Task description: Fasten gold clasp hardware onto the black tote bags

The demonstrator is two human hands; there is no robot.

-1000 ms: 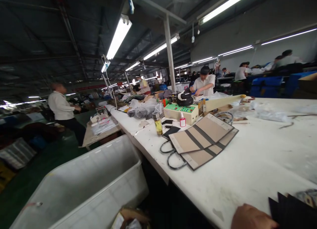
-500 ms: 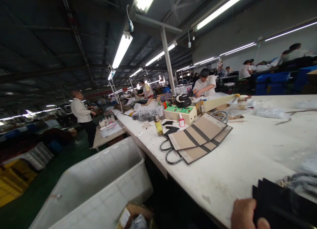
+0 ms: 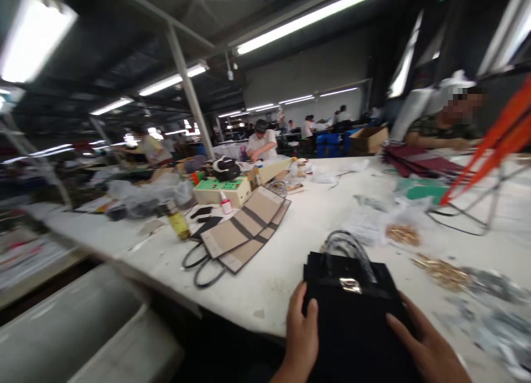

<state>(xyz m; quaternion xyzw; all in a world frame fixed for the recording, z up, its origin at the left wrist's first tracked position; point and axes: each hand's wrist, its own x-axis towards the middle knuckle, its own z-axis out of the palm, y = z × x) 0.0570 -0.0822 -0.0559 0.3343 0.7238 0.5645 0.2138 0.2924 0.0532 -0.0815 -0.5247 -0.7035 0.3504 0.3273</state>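
A stack of black bag pieces (image 3: 352,316) with a silver metal clasp (image 3: 350,285) and dark handles lies at the near edge of the white worktable (image 3: 290,261). My left hand (image 3: 302,330) grips the stack's left edge, thumb on top. My right hand (image 3: 427,344) lies on the stack's right side with fingers spread flat. Both hands touch the black pieces.
Tan bag panels with dark stripes and loop handles (image 3: 244,228) lie further left, by a yellow bottle (image 3: 177,221) and a green-topped box (image 3: 222,188). Small brass fittings (image 3: 440,269) lie to the right, near an orange-strapped frame (image 3: 485,167). A white bin (image 3: 83,339) stands below. Other people work beyond.
The view has swung right and down. The black stack now sits centred in front of me, and my right hand has come into sight on it.
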